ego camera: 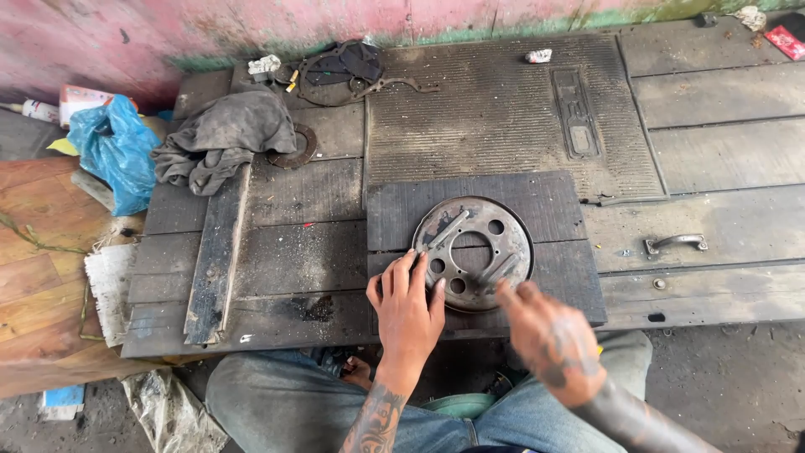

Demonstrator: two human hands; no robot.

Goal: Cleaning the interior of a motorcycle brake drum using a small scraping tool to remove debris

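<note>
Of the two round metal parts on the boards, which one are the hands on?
The large disc with a ring of holes, lying on the dark square board; the left hand and right hand touch its near edge. The small rusty ring lies untouched beside the grey rag.

Person's own body, head view: 2 bare forearms, no sleeves visible. Left forearm (375,424) carries dark line tattoos running up to the wrist. Right hand (549,340) shows a tattoo across its back, blurred, pattern unreadable. Legs in worn, grimy blue-grey jeans (277,403).
</note>
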